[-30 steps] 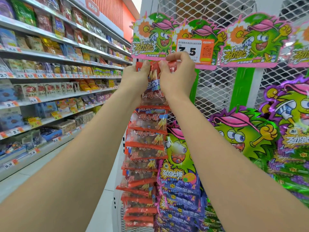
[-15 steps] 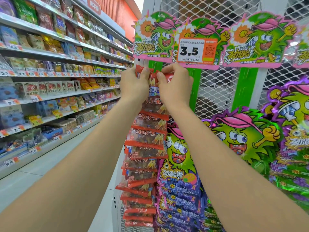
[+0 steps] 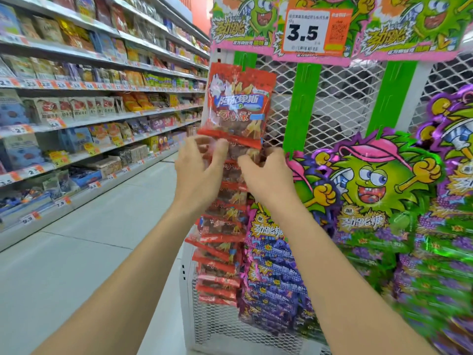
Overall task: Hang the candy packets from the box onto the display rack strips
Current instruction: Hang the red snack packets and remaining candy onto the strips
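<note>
Red candy packet (image 3: pixel 235 103) hangs from the strip (image 3: pixel 247 62) just above the fingers; left hand (image 3: pixel 202 175) and right hand (image 3: pixel 266 178) pinch the next packet (image 3: pixel 244 146) beneath, seemingly to straighten it.

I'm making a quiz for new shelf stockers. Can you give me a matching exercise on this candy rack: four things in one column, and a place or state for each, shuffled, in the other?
Things:
1. top red packet
2. price tag
3. green strip
4. purple packets

Places or states:
a. bare, in front of the white mesh
b. just above the left hand and right hand
c. low down, right of the red packet column
d. reads 3.5, at the top

Pairs: 1-b; 2-d; 3-a; 4-c
</note>
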`<state>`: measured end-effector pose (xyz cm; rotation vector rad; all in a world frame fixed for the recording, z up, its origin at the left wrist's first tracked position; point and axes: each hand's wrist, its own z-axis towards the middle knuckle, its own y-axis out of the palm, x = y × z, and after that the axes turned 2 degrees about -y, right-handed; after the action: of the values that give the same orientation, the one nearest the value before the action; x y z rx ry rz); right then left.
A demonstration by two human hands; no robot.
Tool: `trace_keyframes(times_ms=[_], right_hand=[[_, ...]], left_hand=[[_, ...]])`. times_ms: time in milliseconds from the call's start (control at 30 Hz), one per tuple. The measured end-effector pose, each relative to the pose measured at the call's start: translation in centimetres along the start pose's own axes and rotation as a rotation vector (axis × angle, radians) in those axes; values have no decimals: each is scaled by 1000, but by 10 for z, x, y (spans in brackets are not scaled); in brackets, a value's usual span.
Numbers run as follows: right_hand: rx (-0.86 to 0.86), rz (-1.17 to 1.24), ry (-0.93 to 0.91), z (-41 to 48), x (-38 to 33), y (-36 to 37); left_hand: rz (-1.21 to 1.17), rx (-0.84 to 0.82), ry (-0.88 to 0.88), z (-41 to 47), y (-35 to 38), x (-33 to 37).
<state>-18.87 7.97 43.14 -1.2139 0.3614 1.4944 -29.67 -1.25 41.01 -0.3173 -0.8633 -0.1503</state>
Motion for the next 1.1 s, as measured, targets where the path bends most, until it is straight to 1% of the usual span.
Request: trace_keyframes(times_ms=[67, 167, 233, 267, 333, 400, 467, 533, 600, 700, 800, 900, 967, 1033, 1100], right_hand=[[-77, -16, 59, -1, -2, 2], [-167, -121, 20, -10, -2, 11], [-154, -187, -42, -20, 3, 21], [-130, -198, -67, -26, 5, 25], [-102, -119, -65, -38, 13, 33], [-123, -2, 18, -51, 17, 39], [-134, 52, 74, -65, 23, 47], [-143, 80, 101, -73, 28, 55], [-164, 64, 101, -77, 34, 59], [-115, 29, 45, -87, 46, 61], [-52, 21, 66, -106, 62, 66], [-135, 63, 121, -123, 73, 76], [-161, 83, 126, -129, 80, 82], [-188, 63, 135, -131, 86, 85], [-208, 17, 139, -134, 89, 84]], left_hand=[[29, -24, -2, -4, 1, -8], [-12, -73, -166, -6, -2, -18], [-41, -116, -252, -8, -7, -26], [-33, -139, -261, -11, -9, -31], [26, -162, -246, -19, -13, -39], [54, -152, -259, -26, -16, -46], [-8, -156, -295, -35, -17, -54], [-107, -197, -380, -43, -20, -62], [-145, -260, -473, -51, -24, -71], [-156, -330, -503, -55, -36, -79], [-183, -363, -529, -59, -39, -80], [-206, -383, -481, -64, -33, -79], [-248, -398, -480, -68, -30, -80], [-255, -359, -475, -70, -29, -82], [-195, -264, -466, -70, -30, -86]])
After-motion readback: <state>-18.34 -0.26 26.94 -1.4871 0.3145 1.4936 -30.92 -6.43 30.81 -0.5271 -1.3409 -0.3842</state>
